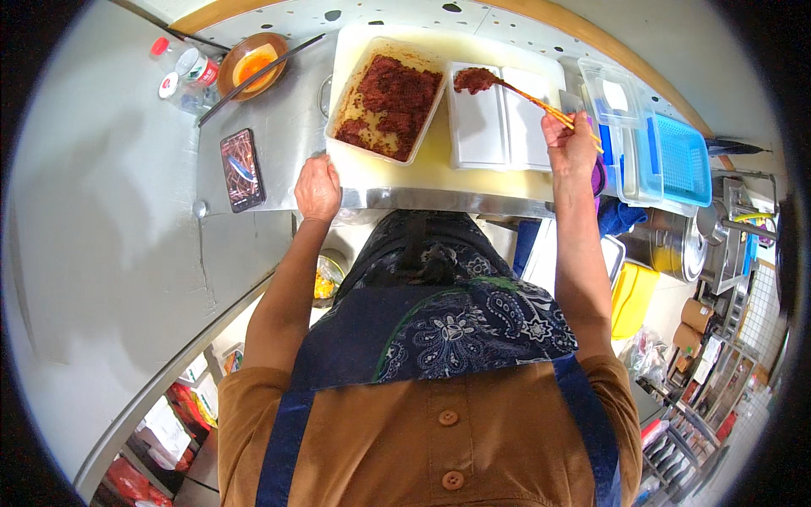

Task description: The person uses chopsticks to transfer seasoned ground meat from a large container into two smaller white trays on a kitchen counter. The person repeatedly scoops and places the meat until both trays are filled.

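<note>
My right hand grips a pair of wooden chopsticks near their rear ends. Their tips meet a clump of dark red minced or marinated meat, over the far part of the left of two white rectangular trays or lids; contact between clump and white surface cannot be told. To the left, a translucent plastic tub holds more of the red meat. Both stand on a pale yellow cutting board. My left hand, its fingers curled in, rests at the board's near left corner.
On the left lie a smartphone, a brown bowl with orange-red residue and a dark rod across it, and plastic bottles. Clear containers and a blue basket stand right. The metal counter edge runs before me.
</note>
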`<state>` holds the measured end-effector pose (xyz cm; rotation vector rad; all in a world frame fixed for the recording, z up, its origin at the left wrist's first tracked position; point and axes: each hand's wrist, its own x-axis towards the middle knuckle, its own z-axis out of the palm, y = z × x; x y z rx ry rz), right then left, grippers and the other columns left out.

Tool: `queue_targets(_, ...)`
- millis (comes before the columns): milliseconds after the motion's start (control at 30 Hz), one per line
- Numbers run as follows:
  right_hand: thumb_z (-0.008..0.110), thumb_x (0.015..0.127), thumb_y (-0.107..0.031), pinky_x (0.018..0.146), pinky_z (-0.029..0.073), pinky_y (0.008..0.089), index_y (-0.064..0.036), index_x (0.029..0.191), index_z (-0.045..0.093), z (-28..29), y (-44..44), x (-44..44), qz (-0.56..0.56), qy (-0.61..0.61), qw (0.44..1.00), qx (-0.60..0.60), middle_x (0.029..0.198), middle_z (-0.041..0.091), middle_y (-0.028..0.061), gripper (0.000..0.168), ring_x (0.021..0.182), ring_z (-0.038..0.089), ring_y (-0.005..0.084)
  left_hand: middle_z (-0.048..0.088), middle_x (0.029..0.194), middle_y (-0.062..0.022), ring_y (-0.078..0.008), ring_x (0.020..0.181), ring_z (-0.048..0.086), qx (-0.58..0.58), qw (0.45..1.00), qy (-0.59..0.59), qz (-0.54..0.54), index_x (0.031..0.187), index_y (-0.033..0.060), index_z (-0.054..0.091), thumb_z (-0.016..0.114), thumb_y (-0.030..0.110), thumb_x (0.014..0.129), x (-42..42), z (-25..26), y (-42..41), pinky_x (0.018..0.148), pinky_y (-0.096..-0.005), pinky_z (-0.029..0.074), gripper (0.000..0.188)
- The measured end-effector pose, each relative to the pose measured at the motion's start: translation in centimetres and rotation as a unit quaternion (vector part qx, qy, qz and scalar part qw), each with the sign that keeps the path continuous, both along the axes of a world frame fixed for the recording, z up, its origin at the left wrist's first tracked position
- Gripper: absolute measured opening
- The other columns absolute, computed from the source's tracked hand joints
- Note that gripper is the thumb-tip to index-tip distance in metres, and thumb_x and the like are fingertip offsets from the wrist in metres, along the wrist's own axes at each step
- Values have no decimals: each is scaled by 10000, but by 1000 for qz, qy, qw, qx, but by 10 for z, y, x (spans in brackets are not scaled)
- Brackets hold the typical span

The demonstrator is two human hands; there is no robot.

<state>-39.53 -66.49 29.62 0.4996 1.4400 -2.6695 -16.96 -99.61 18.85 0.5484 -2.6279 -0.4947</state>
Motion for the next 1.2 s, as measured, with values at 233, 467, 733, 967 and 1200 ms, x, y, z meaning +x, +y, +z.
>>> queue_targets(233,417,933,-179,579,556,416,-21,867,428,-34,3,-10,-37,25,996,78,767,533,138,172,616,607,283,549,845,-157,-334,795,546,-4,1000,-3,-11,933,28,526,521,99,798,-2,0,1,699,-414,445,152)
queue_targets(467,423,931,-182,615,550,416,-34,838,444,-23,13,-9,7,59,998,19,747,542,132,177,624,607,264,548,845,-157,-335,793,545,-21,1000,-8,-8,932,29,526,530,90,790,-2,-1,1,693,-419,442,155)
queue_targets(733,445,918,-152,591,548,387,-25,834,471,12,8,3,-40,125,988,86,739,553,117,155,620,608,244,546,860,-152,-332,805,547,-21,1000,-20,8,951,38,513,534,85,782,-2,0,3,701,-415,443,177)
queue_targets(967,515,884,-98,558,550,301,37,862,530,-16,-40,25,48,237,944,225,782,600,130,138,621,622,190,548,861,-150,-331,806,547,-16,1000,-12,1,945,42,515,531,87,784,-4,2,4,703,-415,444,169)
queue_targets(1200,491,898,-109,568,558,317,43,862,517,1,-37,24,70,207,960,176,813,600,147,158,664,632,210,549,845,-145,-328,796,548,-19,1000,-16,8,930,44,520,529,97,787,-2,0,2,695,-416,445,152)
